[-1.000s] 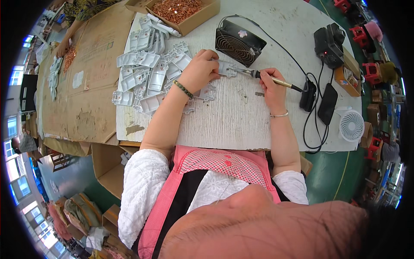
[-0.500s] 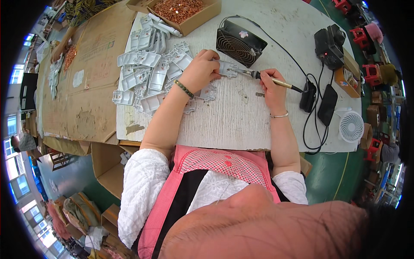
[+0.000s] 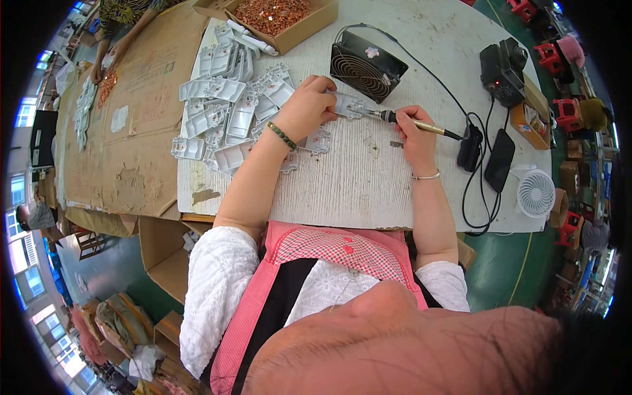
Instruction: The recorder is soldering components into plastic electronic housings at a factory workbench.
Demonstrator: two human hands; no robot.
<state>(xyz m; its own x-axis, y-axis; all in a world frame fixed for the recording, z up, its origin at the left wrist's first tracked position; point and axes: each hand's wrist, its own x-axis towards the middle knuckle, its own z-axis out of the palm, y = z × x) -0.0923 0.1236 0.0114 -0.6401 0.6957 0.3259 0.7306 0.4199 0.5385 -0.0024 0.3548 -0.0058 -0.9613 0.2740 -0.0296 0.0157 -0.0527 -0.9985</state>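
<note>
My right hand [image 3: 416,131] is closed round the handle of a soldering iron [image 3: 431,127], its tip pointing left. That tip meets the right end of a small grey-white plastic tray-like part [image 3: 347,105]. My left hand [image 3: 309,105] grips the left end of this part, the fingers bent over it. Beneath and left of my left hand lies a loose pile of similar grey-white plastic parts [image 3: 240,122], several of them with small copper-coloured pieces. Just beyond the held part stands a black square fan [image 3: 367,66].
A cardboard box [image 3: 309,27] of small copper-coloured pieces stands at the back. At right are a black soldering station [image 3: 503,69], black adapters [image 3: 500,158] with cables, a small carton [image 3: 532,118] and a white fan [image 3: 535,193]. Another person's hands [image 3: 105,62] work at far left.
The soldering iron's tip has shifted slightly within the right end of the part. My left hand stays in place. At far left, the other person's second arm has come into view.
</note>
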